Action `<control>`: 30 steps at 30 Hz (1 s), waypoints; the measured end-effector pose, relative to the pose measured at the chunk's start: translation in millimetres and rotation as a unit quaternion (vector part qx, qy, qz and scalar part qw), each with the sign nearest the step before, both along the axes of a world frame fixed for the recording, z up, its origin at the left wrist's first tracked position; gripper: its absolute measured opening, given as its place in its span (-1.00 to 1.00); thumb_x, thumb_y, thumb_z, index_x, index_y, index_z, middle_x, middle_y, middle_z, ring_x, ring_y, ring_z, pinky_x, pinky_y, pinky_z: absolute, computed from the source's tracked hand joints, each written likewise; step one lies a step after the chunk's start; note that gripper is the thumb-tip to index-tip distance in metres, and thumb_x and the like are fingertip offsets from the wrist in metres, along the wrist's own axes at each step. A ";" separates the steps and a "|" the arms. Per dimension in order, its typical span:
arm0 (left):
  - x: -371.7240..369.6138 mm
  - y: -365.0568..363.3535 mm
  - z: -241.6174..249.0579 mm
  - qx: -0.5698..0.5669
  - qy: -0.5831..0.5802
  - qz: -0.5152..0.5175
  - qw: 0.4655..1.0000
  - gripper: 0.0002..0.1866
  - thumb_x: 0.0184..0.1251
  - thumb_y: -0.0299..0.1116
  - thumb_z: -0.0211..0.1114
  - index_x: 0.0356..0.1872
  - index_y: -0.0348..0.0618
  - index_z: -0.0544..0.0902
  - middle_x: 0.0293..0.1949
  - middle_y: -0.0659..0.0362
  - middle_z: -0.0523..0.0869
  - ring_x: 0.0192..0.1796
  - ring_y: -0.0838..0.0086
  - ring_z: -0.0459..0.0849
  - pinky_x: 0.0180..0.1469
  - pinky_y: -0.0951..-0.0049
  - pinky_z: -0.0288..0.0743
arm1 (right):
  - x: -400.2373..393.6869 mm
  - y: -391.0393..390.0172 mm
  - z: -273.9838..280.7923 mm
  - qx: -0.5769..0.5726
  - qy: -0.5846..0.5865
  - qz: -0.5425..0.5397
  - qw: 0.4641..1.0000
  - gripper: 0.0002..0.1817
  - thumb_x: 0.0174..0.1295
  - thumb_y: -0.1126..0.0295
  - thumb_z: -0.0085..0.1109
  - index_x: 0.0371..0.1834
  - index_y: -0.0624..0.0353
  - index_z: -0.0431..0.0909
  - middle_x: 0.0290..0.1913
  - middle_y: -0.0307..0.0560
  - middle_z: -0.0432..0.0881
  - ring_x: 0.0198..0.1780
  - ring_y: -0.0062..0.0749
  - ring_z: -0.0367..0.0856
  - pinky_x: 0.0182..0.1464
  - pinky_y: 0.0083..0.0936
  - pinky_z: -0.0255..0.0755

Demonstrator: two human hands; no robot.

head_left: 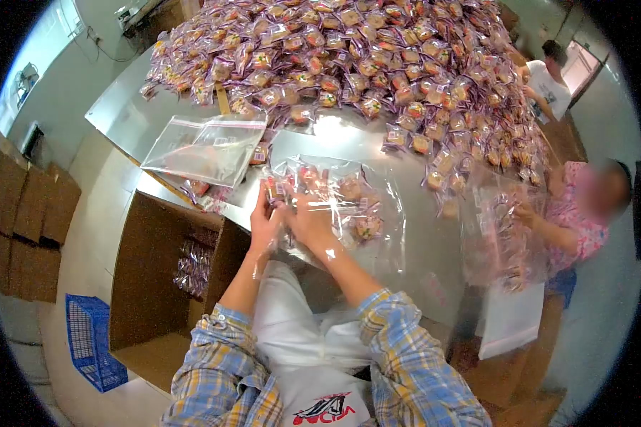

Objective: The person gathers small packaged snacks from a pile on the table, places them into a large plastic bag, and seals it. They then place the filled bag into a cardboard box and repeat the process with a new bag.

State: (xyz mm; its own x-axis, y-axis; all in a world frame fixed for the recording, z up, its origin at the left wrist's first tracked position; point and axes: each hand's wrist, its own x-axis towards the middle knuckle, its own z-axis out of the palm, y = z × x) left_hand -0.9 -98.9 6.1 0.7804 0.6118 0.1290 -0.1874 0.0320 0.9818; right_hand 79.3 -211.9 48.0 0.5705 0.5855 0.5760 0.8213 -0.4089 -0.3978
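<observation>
A large clear plastic bag (388,245) lies on the metal table in front of me, with several small wrapped snack packs (367,226) inside. My left hand (265,217) is closed around a wrapped snack pack (276,189) by the bag's left end. Close beside it, my right hand (310,219) is under or behind the shiny film, its fingers curled near more packs. Glare and film hide what its fingertips touch. Flat clear bags (203,146) with a pinkish top strip lie just beyond my left hand.
A huge heap of wrapped snack packs (349,64) covers the table's far side. Left of my legs stands an open cardboard box (149,277) holding packs, beside a blue crate (89,341). At right, a person in pink (573,206) handles another clear bag (502,235); another person (548,85) stands farther back.
</observation>
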 end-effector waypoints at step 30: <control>9.9 -18.5 12.3 -0.088 -0.017 -0.125 0.988 -0.05 0.26 -0.67 0.30 0.67 -0.33 0.02 0.52 -0.05 0.37 0.49 0.29 0.43 0.48 0.34 0.37 | 15.1 -29.5 -11.6 0.001 -0.050 -0.062 0.997 -0.60 0.27 0.10 0.28 0.15 -0.09 0.73 0.15 -0.02 0.65 0.44 0.03 0.40 0.50 0.44 0.01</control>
State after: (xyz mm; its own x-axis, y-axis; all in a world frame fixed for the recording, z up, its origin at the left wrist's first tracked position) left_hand 9.0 -117.4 18.4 0.9067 0.4165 0.0674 -0.1857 0.2506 0.9501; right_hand 94.4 -241.4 36.4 0.5781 0.5119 0.6355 0.7999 -0.5094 -0.3173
